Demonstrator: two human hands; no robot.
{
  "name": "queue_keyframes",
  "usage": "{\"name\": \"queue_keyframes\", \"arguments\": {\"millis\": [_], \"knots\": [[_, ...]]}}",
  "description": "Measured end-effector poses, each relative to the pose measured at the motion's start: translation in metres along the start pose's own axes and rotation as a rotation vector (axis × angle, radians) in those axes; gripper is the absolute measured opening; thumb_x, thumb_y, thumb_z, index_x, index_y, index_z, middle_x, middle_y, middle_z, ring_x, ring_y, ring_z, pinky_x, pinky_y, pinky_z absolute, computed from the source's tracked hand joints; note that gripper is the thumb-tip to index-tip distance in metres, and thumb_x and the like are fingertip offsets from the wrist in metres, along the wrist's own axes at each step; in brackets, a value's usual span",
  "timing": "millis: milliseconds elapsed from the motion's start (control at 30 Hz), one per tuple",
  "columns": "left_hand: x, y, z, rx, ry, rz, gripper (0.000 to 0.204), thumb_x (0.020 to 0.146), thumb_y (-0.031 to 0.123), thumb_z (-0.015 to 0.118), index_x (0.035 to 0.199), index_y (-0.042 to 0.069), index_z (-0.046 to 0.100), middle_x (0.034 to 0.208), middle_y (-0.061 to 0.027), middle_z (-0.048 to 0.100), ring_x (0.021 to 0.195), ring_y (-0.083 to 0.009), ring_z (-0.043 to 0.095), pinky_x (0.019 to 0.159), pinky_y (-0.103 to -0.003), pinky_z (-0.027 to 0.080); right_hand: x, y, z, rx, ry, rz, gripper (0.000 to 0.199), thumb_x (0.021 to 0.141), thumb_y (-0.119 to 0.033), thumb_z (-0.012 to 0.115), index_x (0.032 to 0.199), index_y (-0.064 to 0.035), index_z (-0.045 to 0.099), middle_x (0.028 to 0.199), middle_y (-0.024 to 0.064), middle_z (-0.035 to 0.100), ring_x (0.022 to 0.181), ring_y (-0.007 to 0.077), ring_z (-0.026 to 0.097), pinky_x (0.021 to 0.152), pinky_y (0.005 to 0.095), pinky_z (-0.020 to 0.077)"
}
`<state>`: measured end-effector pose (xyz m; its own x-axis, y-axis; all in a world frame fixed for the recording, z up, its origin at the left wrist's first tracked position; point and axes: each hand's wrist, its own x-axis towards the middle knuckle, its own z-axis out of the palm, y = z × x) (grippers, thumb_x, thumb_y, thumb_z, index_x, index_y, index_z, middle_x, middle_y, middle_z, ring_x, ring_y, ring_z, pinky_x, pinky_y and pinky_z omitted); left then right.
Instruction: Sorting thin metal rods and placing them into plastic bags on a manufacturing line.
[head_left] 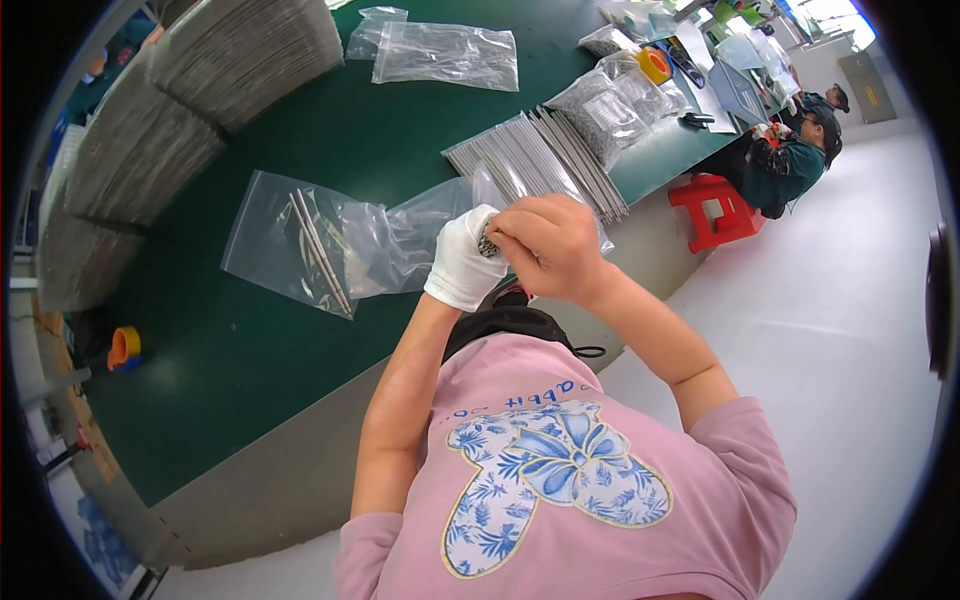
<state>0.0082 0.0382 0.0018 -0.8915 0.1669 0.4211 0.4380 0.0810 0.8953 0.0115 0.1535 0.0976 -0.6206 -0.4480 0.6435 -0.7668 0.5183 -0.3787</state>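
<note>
1. I get a bright, evenly lit feed, with daylight flaring white in a glare patch (845, 15) between one and two o'clock.
2. The floor (820, 320) at three o'clock looks washed out; the green tabletop (200, 440) towards eight reads darker.
3. I see shiny reflections on the clear bag (270, 225) near ten.
4. Centre looks reasonably sharp; far details around one o'clock soften.
5. Fisheye bends straight edges towards my black rim.

**Two Hands Masking Small Pieces**

The gloved left hand (463, 262) and bare right hand (553, 246) are covering most of the dark, speckled pieces (489, 241), which are showing too small to identify. The glove is also hiding part of the clear plastic (385, 250). The upper edge is cutting off a grey stack (258, 55); the lower, the pink shirt (570, 545).
</note>
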Motion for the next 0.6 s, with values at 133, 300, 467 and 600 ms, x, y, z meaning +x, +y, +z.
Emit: {"name": "queue_keyframes", "arguments": {"millis": [133, 300, 467, 600], "knots": [[0.0, 0.005, -0.003, 0.053, -0.025, -0.018, 0.014, 0.065, 0.007, 0.063, 0.073, 0.007, 0.052, 0.065, -0.0112, 0.055, 0.061, -0.0325, 0.054, 0.053, -0.035, 0.044, 0.0, -0.006, -0.007, -0.005, -0.068, 0.011, 0.008, 0.061, 0.0, 0.06, 0.067, -0.0041, 0.057, 0.061, 0.0069, 0.056, 0.048, 0.0214, 0.051, 0.044, 0.0281, 0.0391], [0.003, 0.011, -0.003, 0.054, 0.0, -0.021, 0.013, 0.065, 0.007, 0.063, 0.072, 0.007, 0.052, 0.065, -0.0114, 0.055, 0.061, -0.0323, 0.054, 0.052, -0.034, 0.044, -0.006, 0.0, -0.003, 0.022, -0.012, 0.048, 0.008, 0.062, -0.005, 0.062, 0.068, -0.0059, 0.056, 0.06, 0.0043, 0.053, 0.047, 0.0211, 0.049, 0.043, 0.0292, 0.0375], [0.004, 0.012, -0.004, 0.062, -0.007, -0.007, 0.013, 0.065, 0.008, 0.063, 0.072, 0.007, 0.052, 0.066, -0.0117, 0.055, 0.06, -0.0324, 0.054, 0.052, -0.035, 0.044, -0.008, -0.001, -0.001, 0.002, -0.012, 0.039, 0.008, 0.062, -0.004, 0.062, 0.068, -0.0059, 0.056, 0.06, 0.0043, 0.054, 0.047, 0.0216, 0.049, 0.043, 0.0297, 0.0385], [0.005, 0.01, -0.002, 0.05, -0.007, -0.011, 0.013, 0.065, 0.008, 0.063, 0.072, 0.007, 0.052, 0.065, -0.0122, 0.055, 0.06, -0.033, 0.054, 0.052, -0.035, 0.043, -0.008, 0.0, -0.002, 0.019, 0.01, 0.017, 0.008, 0.062, -0.004, 0.061, 0.068, -0.0059, 0.056, 0.06, 0.0044, 0.054, 0.048, 0.0215, 0.05, 0.043, 0.0299, 0.0385]]}}
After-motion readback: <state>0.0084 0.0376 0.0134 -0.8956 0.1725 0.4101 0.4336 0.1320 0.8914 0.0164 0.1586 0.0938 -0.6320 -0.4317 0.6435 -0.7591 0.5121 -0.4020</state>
